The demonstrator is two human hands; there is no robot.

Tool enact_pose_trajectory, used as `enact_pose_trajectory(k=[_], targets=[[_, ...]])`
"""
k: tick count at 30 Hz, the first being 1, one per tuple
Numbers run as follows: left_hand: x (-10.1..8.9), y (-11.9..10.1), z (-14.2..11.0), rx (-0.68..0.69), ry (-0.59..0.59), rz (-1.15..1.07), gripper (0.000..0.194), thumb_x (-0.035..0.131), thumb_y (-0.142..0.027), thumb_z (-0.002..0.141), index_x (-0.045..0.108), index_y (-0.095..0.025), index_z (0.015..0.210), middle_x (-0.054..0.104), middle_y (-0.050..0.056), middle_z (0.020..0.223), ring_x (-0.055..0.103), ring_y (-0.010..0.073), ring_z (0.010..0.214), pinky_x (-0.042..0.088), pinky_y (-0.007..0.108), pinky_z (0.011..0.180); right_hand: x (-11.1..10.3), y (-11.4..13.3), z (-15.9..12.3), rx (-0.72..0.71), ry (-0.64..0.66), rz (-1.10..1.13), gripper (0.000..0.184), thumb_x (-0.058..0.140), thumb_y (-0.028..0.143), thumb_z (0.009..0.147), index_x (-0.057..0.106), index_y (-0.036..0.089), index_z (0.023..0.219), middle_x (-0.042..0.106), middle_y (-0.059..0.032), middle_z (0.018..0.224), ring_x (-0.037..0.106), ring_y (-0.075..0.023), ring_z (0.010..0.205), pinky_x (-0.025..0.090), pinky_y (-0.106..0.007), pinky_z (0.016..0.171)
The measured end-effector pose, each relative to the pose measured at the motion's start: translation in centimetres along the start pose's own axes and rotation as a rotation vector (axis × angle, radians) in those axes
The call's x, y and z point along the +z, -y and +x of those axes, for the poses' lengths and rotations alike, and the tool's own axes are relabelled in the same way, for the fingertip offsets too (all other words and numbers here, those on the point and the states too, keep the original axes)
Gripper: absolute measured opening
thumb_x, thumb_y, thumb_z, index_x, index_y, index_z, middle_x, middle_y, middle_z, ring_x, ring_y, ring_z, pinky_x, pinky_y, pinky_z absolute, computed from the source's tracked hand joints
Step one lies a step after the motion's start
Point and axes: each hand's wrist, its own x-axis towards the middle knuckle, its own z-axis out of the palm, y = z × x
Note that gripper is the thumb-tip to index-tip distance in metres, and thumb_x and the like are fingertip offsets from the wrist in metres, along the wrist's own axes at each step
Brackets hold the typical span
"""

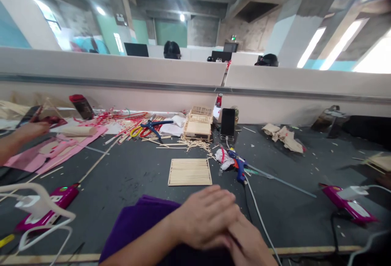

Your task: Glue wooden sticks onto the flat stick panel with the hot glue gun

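Note:
My left hand [203, 217] lies over my right hand [249, 237], the two pressed together just past the table's near edge. Fingers of both hands are closed, and the space between the palms is hidden. Just beyond them, a flat rectangular panel of thin wooden sticks [189, 172] rests on the dark table [134, 172], touched by neither hand. Under my left forearm is purple cloth [137, 225]. A blue glue gun [241, 170] lies to the right of the panel, by a crumpled white wad [224, 159].
Behind the panel are a small wooden stick model [198, 125], loose sticks [195, 144], blue-handled pliers [152, 126] and an upright phone [227, 122]. Magenta power strips [62, 201] lie at both sides with cables. Another person's arm [24, 135] reaches in at left, near a pink glue gun [61, 147].

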Motion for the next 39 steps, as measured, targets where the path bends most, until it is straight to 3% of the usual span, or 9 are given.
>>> enact_pose_trajectory(k=[2,5,8,12,18,23,30,34,39], targets=[[-0.4,2.1,-2.4,-0.219,-0.02,0.115,0.042,0.045,-0.045,0.09,0.059,-0.015,0.115,0.066,0.015,0.115,0.058,0.0269,0.109,0.039,0.044,0.1,-1.3,0.0,-0.3,0.138,-0.092,0.067,0.028,0.048,0.034,0.09,0.069,0.024,0.106,0.072,-0.008,0.102,0.069,-0.0217,0.092,0.057,-0.031,0.08],[-0.6,5.1,-5.8,-0.772,-0.239,0.208,0.037,0.036,-0.034,0.095,0.063,-0.019,0.073,0.066,0.007,0.074,0.061,0.0198,0.081,0.046,0.034,0.083,-1.9,-0.6,0.5,0.491,-0.289,0.223,0.032,0.051,0.044,0.088,0.068,0.019,0.096,0.07,-0.0024,0.069,0.057,-0.0129,0.042,0.049,-0.023,0.041],[-0.6,7.0,-7.8,-1.111,-0.537,0.257,0.033,0.034,-0.034,0.094,0.062,-0.019,0.087,0.063,0.006,0.079,0.059,0.0197,0.078,0.046,0.033,0.075,-0.2,-1.5,2.7,0.546,-0.353,0.276,0.038,0.05,0.05,0.086,0.066,0.016,0.082,0.046,0.0063,0.044,0.038,-0.0089,0.033,0.032,-0.02,0.034],[-0.3,7.9,-8.5,-1.131,-0.606,0.28,0.039,0.041,-0.021,0.089,0.044,-0.016,0.127,0.064,0.008,0.098,0.056,0.0232,0.098,0.043,0.036,0.088,3.8,-2.5,5.9,0.37,-0.358,0.091,0.039,0.045,0.047,0.088,0.057,0.018,0.065,0.048,0.0038,0.053,0.044,-0.011,0.05,0.037,-0.021,0.051],[0.0,7.8,-8.9,-1.082,-0.422,0.281,0.028,0.046,-0.018,0.085,0.057,-0.016,0.111,0.064,0.009,0.095,0.051,0.0243,0.1,0.041,0.033,0.089,7.3,-3.4,6.7,0.293,-0.347,-0.056,0.028,0.042,0.034,0.088,0.062,0.017,0.096,0.067,-0.0071,0.093,0.059,-0.0153,0.077,0.041,-0.025,0.077],[0.0,7.9,-9.0,-1.141,-0.404,0.269,0.022,0.042,-0.025,0.089,0.064,-0.02,0.09,0.063,0.008,0.09,0.053,0.0242,0.095,0.041,0.033,0.083,7.4,-3.8,5.8,0.347,-0.359,-0.116,0.036,0.04,0.043,0.09,0.065,0.019,0.085,0.067,-0.0049,0.075,0.058,-0.0164,0.069,0.038,-0.023,0.066],[0.1,8.2,-9.7,-1.325,-0.478,0.3,0.037,0.026,-0.032,0.096,0.06,-0.02,0.092,0.067,0.007,0.088,0.059,0.0197,0.081,0.037,0.028,0.068,7.0,-4.4,5.8,0.436,-0.466,-0.125,0.044,0.036,0.049,0.09,0.053,0.02,0.063,0.056,-0.0009,0.058,0.046,-0.0139,0.056,0.034,-0.023,0.06],[0.0,8.5,-9.9,-1.407,-0.451,0.345,0.04,0.027,-0.035,0.095,0.062,-0.02,0.084,0.064,0.007,0.076,0.056,0.0214,0.073,0.035,0.03,0.063,6.6,-5.7,5.9,0.489,-0.507,-0.064,0.037,0.03,0.041,0.092,0.056,0.016,0.084,0.065,-0.0071,0.076,0.055,-0.0159,0.065,0.04,-0.024,0.064],[0.1,8.8,-9.8,-1.42,-0.385,0.427,0.028,0.041,-0.025,0.088,0.068,-0.019,0.09,0.063,0.013,0.089,0.05,0.028,0.093,0.037,0.034,0.073,7.0,-6.5,6.1,0.514,-0.421,-0.029,0.033,0.033,0.021,0.086,0.053,0.012,0.11,0.069,-0.0106,0.094,0.063,-0.0176,0.079,0.044,-0.025,0.072]])
